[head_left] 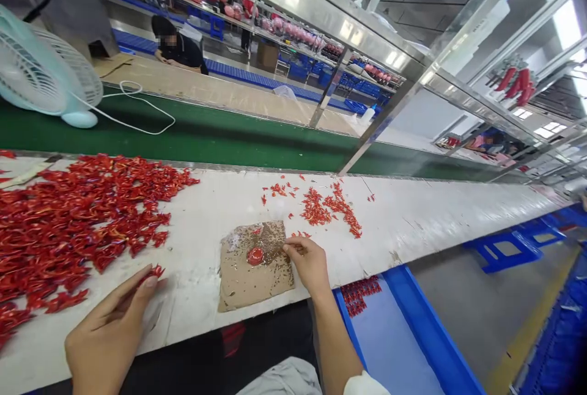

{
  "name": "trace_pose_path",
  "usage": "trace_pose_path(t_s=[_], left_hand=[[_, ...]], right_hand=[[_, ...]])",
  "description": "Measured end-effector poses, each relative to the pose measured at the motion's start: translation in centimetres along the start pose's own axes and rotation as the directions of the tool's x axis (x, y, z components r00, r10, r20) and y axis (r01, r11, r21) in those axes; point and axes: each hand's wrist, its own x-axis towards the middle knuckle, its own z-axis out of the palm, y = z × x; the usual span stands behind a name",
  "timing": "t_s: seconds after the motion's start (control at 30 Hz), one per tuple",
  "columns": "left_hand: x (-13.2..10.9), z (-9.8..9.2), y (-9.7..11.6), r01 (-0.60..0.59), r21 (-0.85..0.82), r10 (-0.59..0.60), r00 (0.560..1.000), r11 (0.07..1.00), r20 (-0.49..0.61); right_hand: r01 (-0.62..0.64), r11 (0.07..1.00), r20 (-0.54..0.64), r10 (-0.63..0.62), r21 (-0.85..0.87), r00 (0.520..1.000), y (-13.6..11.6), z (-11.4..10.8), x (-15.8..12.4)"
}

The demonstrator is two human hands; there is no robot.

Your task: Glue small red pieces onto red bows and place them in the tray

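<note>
My left hand (112, 324) pinches a small red piece (157, 271) between thumb and fingertips, just right of a large heap of red pieces (101, 211). My right hand (308, 262) is at the right edge of a brown cardboard square (243, 288), thumb and forefinger pressed together; anything between them is too small to make out. On the speckled cardboard lies a round red blob (255, 255). Smaller red pieces (316, 206) are scattered on the white tabletop (197, 224) behind my right hand.
A blue tray (413, 303) holding rows of red pieces (360, 295) sits below the table edge at right. Behind the table run a green belt (220, 141) and metal posts (367, 138). A pale fan (41, 71) stands back left. A person (178, 46) sits beyond.
</note>
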Motion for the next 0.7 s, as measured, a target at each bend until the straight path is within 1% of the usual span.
trace_pose_path(t_s=[0.03,0.07,0.13,0.2,0.23,0.3,0.37,0.47,0.63,0.7], left_hand=[[-0.4,-0.1,-0.1,0.030,-0.014,-0.030,0.999,0.999,0.011],[-0.6,-0.2,-0.4,0.077,-0.076,-0.073,0.996,0.994,0.046],[-0.7,-0.5,-1.4,0.204,-0.281,-0.149,0.968,0.938,0.203],[-0.6,-0.7,-2.2,0.281,-0.417,-0.141,0.931,0.864,0.335],[-0.6,-0.8,-2.4,0.296,-0.441,-0.128,0.920,0.847,0.370],[-0.7,-0.8,-2.4,0.319,-0.434,-0.137,0.906,0.842,0.400],[-1.0,-0.6,-2.1,0.371,-0.425,-0.174,0.885,0.826,0.433],[-1.6,-0.2,-1.7,0.447,-0.414,-0.220,0.844,0.793,0.490],[-2.6,1.0,-1.5,0.512,-0.412,-0.243,0.799,0.753,0.550],[-2.9,1.7,-1.4,0.558,-0.399,-0.262,0.764,0.728,0.589]], right_hand=[[-0.004,1.000,0.011,0.004,0.014,1.000,-0.8,0.2,-0.2],[-0.008,0.999,0.031,0.007,0.032,0.999,-1.6,0.4,-0.3],[0.002,0.999,0.092,-0.007,0.054,0.996,-3.0,1.0,-0.6],[0.032,0.998,0.146,-0.038,0.047,0.989,-4.0,1.7,-0.7],[0.046,0.998,0.160,-0.051,0.034,0.986,-4.2,2.1,-0.7],[0.060,0.998,0.181,-0.058,-0.006,0.982,-4.3,2.8,-0.7],[0.054,0.998,0.193,-0.045,-0.044,0.980,-3.9,3.4,-0.8],[0.040,0.997,0.169,-0.028,-0.071,0.985,-3.2,4.0,-0.9],[0.011,0.999,0.145,-0.004,-0.047,0.989,-3.3,4.2,-1.1],[-0.028,0.999,0.161,0.025,0.016,0.987,-3.6,4.1,-1.2]])
